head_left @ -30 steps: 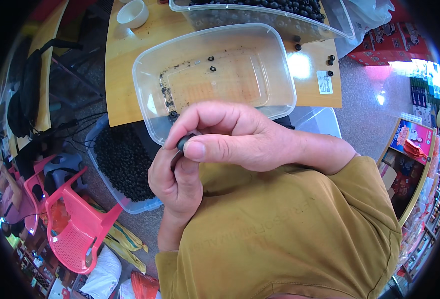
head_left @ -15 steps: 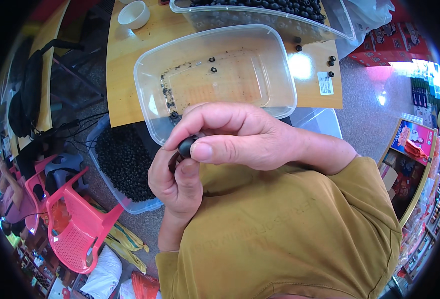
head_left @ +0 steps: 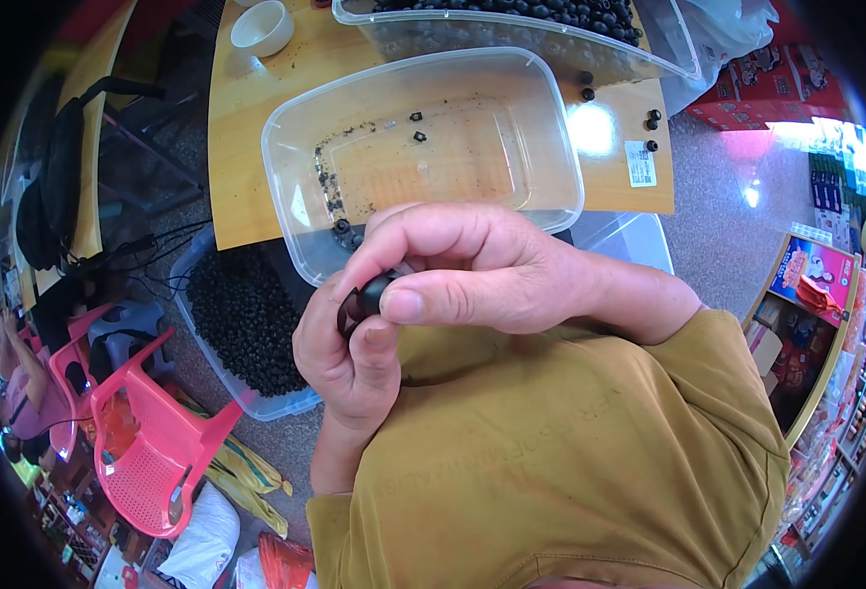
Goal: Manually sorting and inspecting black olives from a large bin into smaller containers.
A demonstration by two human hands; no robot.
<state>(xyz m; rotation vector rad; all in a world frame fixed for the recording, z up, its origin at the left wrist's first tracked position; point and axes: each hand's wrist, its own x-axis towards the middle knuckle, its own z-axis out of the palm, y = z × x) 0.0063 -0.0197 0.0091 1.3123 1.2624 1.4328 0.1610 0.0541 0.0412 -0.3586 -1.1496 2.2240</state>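
Both my hands meet in front of my chest, at the near edge of a clear plastic tub [head_left: 274, 147]. My right hand [head_left: 482, 265] pinches a small, smooth, black rounded piece [head_left: 378, 293] between thumb and fingers. Just left of it, my left hand [head_left: 340, 358] grips a dark, curved, ring-like piece [head_left: 348, 316] with its thumb and fingertips. The two pieces touch or nearly touch; fingers cover parts of both. Inside the tub are a few small black bits [head_left: 419, 136] and dark crumbs, with black round parts [head_left: 342, 228] in its near left corner.
Behind stands another clear bin [head_left: 511, 34] heaped with black round pieces. A lower bin at left holds many more black pieces [head_left: 246, 324]. A white bowl [head_left: 263, 28], a label [head_left: 640, 164] and loose black parts [head_left: 653, 120] are on the wooden table. Pink chairs [head_left: 153, 461] stand left.
My right fingers have shifted slightly right with the black rounded piece, and more of the dark ring-like piece in my left hand now shows.
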